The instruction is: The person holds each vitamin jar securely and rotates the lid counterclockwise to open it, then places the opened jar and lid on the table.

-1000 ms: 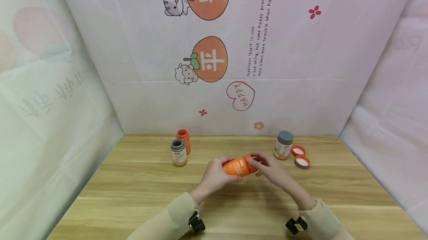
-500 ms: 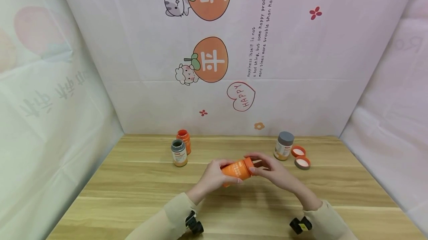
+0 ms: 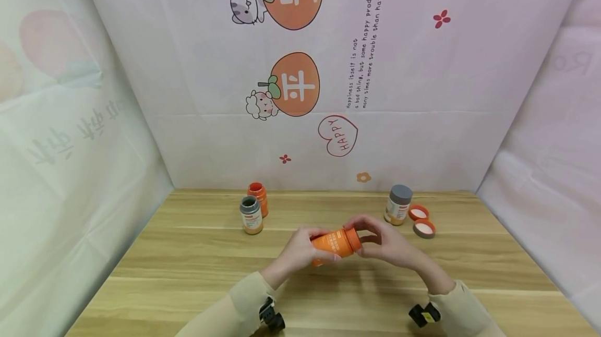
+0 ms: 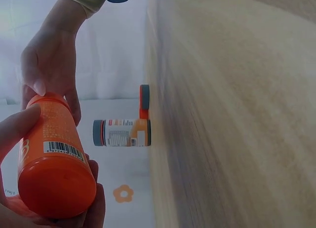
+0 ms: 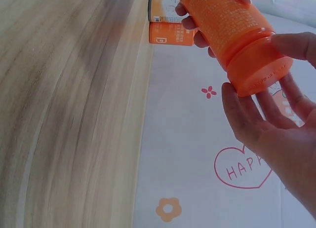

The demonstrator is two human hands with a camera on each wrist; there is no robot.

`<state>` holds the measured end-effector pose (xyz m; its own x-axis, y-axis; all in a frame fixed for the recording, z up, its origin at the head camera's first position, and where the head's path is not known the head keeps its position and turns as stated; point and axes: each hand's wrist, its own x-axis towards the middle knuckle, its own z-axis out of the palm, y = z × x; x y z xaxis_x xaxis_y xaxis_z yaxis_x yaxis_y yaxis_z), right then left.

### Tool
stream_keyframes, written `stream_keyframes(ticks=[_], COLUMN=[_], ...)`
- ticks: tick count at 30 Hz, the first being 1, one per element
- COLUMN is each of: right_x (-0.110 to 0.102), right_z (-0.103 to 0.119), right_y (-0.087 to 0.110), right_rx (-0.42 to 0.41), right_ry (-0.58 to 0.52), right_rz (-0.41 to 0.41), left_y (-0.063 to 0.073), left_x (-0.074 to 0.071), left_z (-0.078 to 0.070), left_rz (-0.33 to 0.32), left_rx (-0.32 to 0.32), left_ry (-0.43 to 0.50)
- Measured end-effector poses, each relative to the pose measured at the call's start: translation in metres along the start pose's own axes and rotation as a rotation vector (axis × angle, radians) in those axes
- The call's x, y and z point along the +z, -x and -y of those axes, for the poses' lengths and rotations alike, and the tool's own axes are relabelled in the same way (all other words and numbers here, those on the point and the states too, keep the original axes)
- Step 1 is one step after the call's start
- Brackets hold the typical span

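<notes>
My left hand (image 3: 296, 253) grips an orange bottle (image 3: 333, 244) around its body and holds it tilted above the table. Its orange cap (image 3: 353, 239) points right, towards my right hand (image 3: 387, 245). Thumb and fingers of that hand are curled round the cap. In the right wrist view the cap (image 5: 259, 72) is seated on the bottle, thumb on one side and fingertips at its edge. The left wrist view shows the base of the bottle (image 4: 57, 188) and a barcode near it.
At the back left stand an uncapped grey-necked bottle (image 3: 252, 218) and an uncapped orange bottle (image 3: 261, 200). At the back right are a grey-capped bottle (image 3: 398, 205), an orange cap (image 3: 419, 212) and a grey-and-orange cap (image 3: 424, 228), both inside up. A printed cloth (image 3: 211, 144) hangs behind the wooden table (image 3: 188, 264).
The bottle has tipped so its cap end sits slightly lower. My right hand has moved a little to the right and its fingers have shifted their hold round the cap.
</notes>
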<state>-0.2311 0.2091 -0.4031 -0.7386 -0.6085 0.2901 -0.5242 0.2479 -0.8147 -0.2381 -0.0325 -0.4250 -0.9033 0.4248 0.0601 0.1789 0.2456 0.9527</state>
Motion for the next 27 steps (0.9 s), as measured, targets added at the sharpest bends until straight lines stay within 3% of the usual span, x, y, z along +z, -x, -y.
stream_keyframes(ticks=[8, 13, 17, 27], right_x=[-0.001, 0.0, 0.001, 0.004], right_z=[0.0, 0.001, 0.002, 0.003], right_y=[0.001, 0.002, 0.0, -0.008], right_rx=[-0.067, -0.053, 0.009, 0.267], right_ry=[0.019, 0.026, 0.02, 0.072], right_rz=[0.017, -0.013, -0.068, -0.208], left_y=[0.003, 0.002, -0.002, -0.008], left_x=[0.0, 0.0, 0.001, 0.008], left_z=[-0.002, 0.001, 0.009, 0.007], left_rz=[-0.004, -0.007, -0.017, -0.098], left_rx=[0.003, -0.001, 0.014, 0.102], left_ry=[-0.021, -0.037, -0.082, -0.255])
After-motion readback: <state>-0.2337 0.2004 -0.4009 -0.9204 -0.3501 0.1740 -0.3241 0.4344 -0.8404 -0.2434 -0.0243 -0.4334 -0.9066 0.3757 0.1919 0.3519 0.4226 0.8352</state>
